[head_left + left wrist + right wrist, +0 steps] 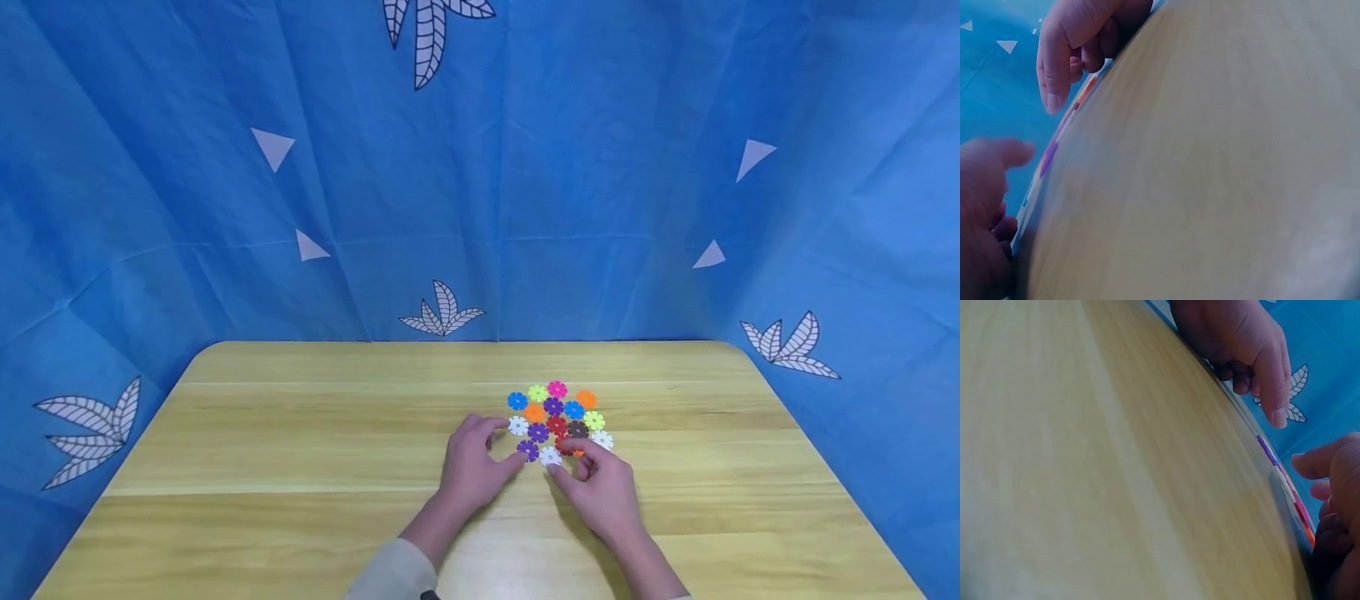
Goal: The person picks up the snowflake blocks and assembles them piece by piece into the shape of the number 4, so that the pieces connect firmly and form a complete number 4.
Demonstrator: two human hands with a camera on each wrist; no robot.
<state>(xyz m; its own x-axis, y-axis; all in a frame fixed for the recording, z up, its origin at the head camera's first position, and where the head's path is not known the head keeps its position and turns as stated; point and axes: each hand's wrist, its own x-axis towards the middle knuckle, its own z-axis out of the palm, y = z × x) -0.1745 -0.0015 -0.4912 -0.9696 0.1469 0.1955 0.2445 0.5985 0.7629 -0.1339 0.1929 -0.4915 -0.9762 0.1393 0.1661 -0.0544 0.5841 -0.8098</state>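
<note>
Flat notched plastic discs in several colours lie together in a patch on the table point(262, 450). My left hand point(474, 467) is at the patch's left edge, thumb and index finger spread apart. Its thumb tip is right by a purple disc point(528, 451), its index fingertip close to a white disc point(517, 426). On the near right side, my right hand point(606, 492) has its thumb beside another white disc point(551, 456). Its index finger reaches over a red disc and partly hides it and an orange one. Both wrist views show the discs edge-on as thin coloured strips.
Farther back in the patch lie a pink disc point(557, 389), a blue disc point(517, 402) and an orange disc point(587, 399). A black disc point(577, 429) sits near the right hand. Blue cloth point(600, 167) with leaf prints hangs behind and beside the table.
</note>
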